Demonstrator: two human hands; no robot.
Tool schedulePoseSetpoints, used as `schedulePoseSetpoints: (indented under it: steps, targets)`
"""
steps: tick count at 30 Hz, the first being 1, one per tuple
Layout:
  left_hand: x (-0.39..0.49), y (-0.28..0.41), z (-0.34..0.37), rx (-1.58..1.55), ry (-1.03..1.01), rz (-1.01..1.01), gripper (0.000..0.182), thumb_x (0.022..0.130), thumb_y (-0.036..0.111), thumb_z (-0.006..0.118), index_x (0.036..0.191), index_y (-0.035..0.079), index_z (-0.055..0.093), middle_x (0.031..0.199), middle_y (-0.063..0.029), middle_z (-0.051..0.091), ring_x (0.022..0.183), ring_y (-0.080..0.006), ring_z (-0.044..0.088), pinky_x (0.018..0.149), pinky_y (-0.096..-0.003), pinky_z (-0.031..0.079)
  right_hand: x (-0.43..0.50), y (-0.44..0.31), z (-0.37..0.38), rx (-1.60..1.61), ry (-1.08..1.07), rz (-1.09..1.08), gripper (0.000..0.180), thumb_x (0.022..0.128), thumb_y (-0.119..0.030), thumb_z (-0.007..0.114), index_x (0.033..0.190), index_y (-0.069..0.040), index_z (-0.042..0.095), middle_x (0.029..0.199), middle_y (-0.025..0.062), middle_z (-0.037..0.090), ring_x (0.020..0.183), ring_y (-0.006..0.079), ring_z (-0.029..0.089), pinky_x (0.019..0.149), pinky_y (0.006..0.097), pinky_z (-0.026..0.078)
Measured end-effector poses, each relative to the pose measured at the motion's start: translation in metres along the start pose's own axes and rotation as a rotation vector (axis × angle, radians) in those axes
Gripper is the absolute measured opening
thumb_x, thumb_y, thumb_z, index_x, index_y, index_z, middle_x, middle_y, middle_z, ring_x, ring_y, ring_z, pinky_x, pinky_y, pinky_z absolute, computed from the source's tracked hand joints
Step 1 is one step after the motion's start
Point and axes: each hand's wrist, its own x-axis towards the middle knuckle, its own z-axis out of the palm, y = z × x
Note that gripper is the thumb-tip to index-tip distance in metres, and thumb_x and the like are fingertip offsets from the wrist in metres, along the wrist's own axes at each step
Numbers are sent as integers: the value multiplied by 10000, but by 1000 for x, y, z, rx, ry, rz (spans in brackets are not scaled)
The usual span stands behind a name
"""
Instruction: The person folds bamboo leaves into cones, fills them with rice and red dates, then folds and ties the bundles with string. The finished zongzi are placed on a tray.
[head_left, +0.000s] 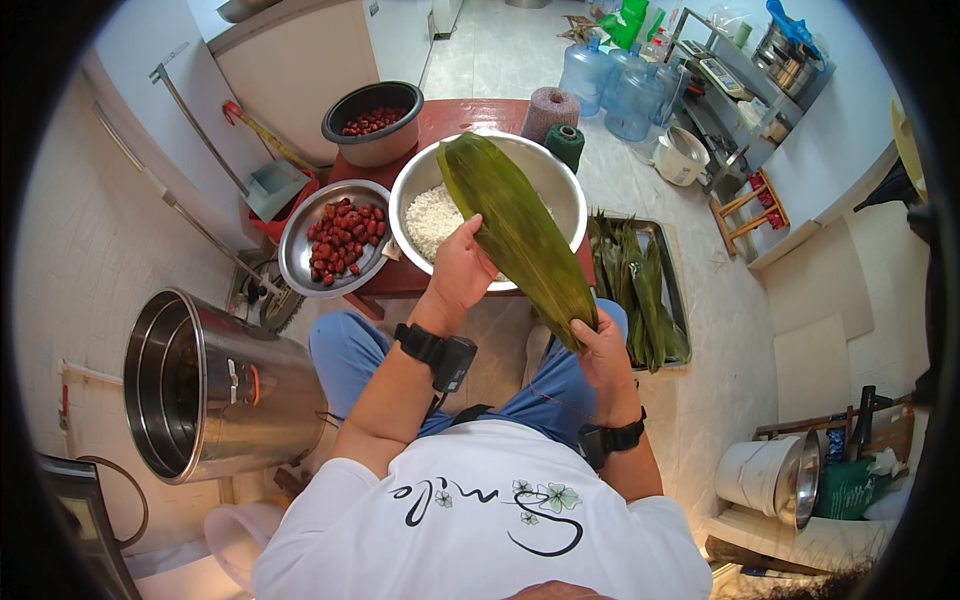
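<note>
A long green bamboo leaf (525, 240), or several laid together, slants over the right part of a steel bowl (574, 217). My left hand (463, 262) grips its left edge near the middle, thumb on top. My right hand (602, 352) pinches its lower end above my knee. White rice grains (433, 219) lie in the bowl, partly hidden by the leaf and my left hand. Left of the bowl, a metal dish (291, 259) holds red dates (346, 236). Behind it, a dark-lined pot (375, 150) contains more dates. Two spools of string, one pinkish (551, 112) and one green (564, 145), stand behind the bowl.
The bowl rests on a low red table (472, 112). A tray (679, 300) of green leaves (637, 292) lies on the floor at the right. At the left stands a tall steel pot (247, 390). Water jugs (630, 101) and a metal shelf (739, 97) are farther back.
</note>
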Motion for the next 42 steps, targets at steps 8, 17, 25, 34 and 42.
schedulePoseSetpoints:
  steps: [8, 17, 25, 34, 42]
  targets:
    - [-1, 7, 0, -132, -105, -86, 465, 1072, 260, 286, 1385, -33, 467, 1375, -177, 576, 1255, -320, 567, 1103, -481, 421, 1, 1, 7, -15, 27, -23, 374, 907, -34, 667, 1270, 27, 601, 1238, 115, 668, 1115, 199, 643, 985, 337, 487]
    - [-3, 6, 12, 226, 112, 105, 333, 1029, 166, 507, 1319, 4, 528, 1255, -127, 645, 1118, -236, 646, 983, -385, 528, 5, 15, -9, -268, 39, 10, 377, 912, -82, 689, 1268, 9, 606, 1161, 88, 682, 1049, 167, 647, 963, 319, 493]
    - [-21, 37, 43, 952, 142, 64, 245, 987, 87, 591, 1207, -15, 628, 1092, -48, 705, 927, -157, 690, 816, -295, 553, 5, -58, 48, -1123, 35, -484, 539, 822, -77, 763, 1331, -73, 585, 1250, 122, 622, 1146, 267, 598, 980, 357, 471]
    - [-51, 27, 63, 2265, -52, 201, 427, 848, -21, 522, 1237, 75, 672, 949, -233, 697, 899, -396, 677, 775, -465, 536, 58, -87, 139, -1919, -290, -742, 468, 775, 7, 651, 1235, -64, 608, 1080, 151, 680, 1067, 341, 640, 930, 435, 494]
    - [-65, 17, 24, 1998, 244, 387, 633, 804, -110, 486, 1430, -21, 458, 1258, -297, 586, 1161, -416, 579, 965, -451, 488, 92, -22, 124, -1612, -118, -879, 413, 746, 69, 632, 1148, -13, 680, 1202, 195, 665, 1100, 385, 632, 923, 448, 520]
